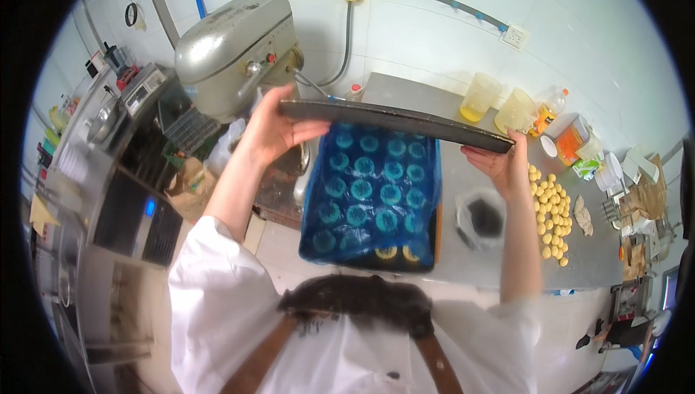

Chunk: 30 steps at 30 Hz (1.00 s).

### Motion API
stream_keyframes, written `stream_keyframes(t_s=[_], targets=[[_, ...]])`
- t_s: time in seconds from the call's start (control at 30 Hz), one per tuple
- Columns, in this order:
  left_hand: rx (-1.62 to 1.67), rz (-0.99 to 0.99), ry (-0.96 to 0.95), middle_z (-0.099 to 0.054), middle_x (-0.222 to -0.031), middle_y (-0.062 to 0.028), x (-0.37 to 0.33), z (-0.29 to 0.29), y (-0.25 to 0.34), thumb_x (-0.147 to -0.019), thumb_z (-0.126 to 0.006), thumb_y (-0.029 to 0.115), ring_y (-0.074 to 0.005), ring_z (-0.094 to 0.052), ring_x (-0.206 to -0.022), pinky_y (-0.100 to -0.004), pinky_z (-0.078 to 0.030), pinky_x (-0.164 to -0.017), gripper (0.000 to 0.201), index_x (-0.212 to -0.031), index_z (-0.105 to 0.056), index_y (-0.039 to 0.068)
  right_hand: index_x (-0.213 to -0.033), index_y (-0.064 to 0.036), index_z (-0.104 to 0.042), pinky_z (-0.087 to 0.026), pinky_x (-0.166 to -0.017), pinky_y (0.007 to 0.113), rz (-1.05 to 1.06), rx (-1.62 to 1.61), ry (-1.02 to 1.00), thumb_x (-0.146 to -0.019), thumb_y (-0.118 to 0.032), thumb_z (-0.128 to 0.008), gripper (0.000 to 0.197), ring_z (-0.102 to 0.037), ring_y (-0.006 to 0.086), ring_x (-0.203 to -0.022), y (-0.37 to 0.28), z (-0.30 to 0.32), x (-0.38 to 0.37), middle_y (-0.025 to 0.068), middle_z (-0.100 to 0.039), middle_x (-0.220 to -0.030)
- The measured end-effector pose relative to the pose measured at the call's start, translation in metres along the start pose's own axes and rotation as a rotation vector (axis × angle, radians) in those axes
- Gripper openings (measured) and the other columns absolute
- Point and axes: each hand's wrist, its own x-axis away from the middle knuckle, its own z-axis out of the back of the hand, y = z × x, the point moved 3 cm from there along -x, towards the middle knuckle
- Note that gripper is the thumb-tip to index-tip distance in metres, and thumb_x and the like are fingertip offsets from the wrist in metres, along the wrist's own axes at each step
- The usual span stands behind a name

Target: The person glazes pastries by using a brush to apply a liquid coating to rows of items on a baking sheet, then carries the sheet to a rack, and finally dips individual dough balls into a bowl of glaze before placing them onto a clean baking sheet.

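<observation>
A dark baking tray (pixel 398 120), seen nearly edge-on, is held up in front of me by its two ends. My left hand (pixel 279 132) grips the left end and my right hand (pixel 501 166) grips the right end, slightly lower. Under it on the worktop lies another tray of round pieces in rows, covered by a blue translucent plastic sheet (pixel 346 206). At its near edge a few yellowish pieces (pixel 386 253) show uncovered. What the raised tray carries, if anything, cannot be seen.
Many small yellow balls (pixel 554 213) lie right on the steel worktop (pixel 463 263), near a clear plastic bag (pixel 481 219). Behind them stand plastic jugs (pixel 480 97) and an orange bottle (pixel 550 111). A large grey mixer (pixel 235 53) stands at the back left, with a paper bag (pixel 192 187) below.
</observation>
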Motion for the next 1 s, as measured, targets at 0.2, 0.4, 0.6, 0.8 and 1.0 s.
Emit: stream_keyframes(t_s=[0.2, 0.4, 0.6, 0.8, 1.0], targets=[[0.031, -0.184, 0.133, -0.064, -0.116, -0.021, 0.069, -0.006, 0.002, -0.087, -0.057, 0.025, -0.0372, -0.063, -0.108, -0.0508, -0.053, -0.096, 0.036, -0.111, -0.058, -0.002, -0.122, 0.0063, -0.055, -0.04, -0.107, 0.049, 0.196, -0.464, 0.009, -0.09, -0.036, -0.053, 0.053, -0.053, 0.0365, -0.124, 0.025, -0.01, 0.051, 0.022, -0.06, -0.124], [0.055, -0.566, -0.043, -0.069, -0.116, -0.0137, 0.14, -0.002, 0.039, -0.084, -0.058, 0.023, -0.0299, -0.063, -0.11, -0.046, -0.048, -0.098, 0.026, -0.1, -0.07, 0.006, -0.121, 0.0015, -0.061, -0.037, -0.111, 0.049, 0.483, -0.442, -0.126, -0.086, -0.031, -0.055, 0.049, -0.051, 0.0323, -0.128, -0.012, -0.051, 0.097, 0.0187, -0.056, -0.138], [0.129, -0.895, -0.054, -0.072, -0.112, -0.0119, 0.164, 0.054, 0.127, -0.089, -0.055, 0.027, -0.0265, -0.07, -0.097, -0.0401, -0.056, -0.087, 0.03, -0.101, -0.07, 0.004, -0.147, 0.0049, -0.031, -0.038, -0.111, 0.048, 0.538, -0.51, -0.293, -0.086, -0.019, -0.057, 0.071, -0.052, 0.0295, -0.126, -0.001, -0.152, 0.018, 0.0162, -0.055, -0.133], [0.129, -0.951, 0.392, -0.069, -0.113, -0.0081, 0.138, 0.158, 0.228, -0.09, -0.065, 0.04, -0.023, -0.067, -0.103, -0.0381, -0.056, -0.089, 0.043, -0.117, -0.064, 0.005, -0.154, 0.0084, -0.013, -0.043, -0.101, 0.028, 0.514, -0.153, -0.393, -0.099, -0.028, -0.058, 0.08, -0.056, 0.015, -0.109, 0.021, -0.331, -0.05, 0.0094, -0.06, -0.119], [-0.132, -0.789, 0.519, -0.063, -0.127, -0.0085, 0.102, 0.224, 0.271, -0.091, -0.061, 0.061, -0.026, -0.06, -0.118, -0.044, -0.046, -0.103, 0.065, -0.133, -0.056, 0.012, -0.144, 0.0029, -0.035, -0.048, -0.087, 0.027, 0.695, -0.146, -0.507, -0.097, -0.028, -0.065, 0.064, -0.055, 0.0124, -0.102, 0.012, -0.437, -0.093, 0.0075, -0.057, -0.121]])
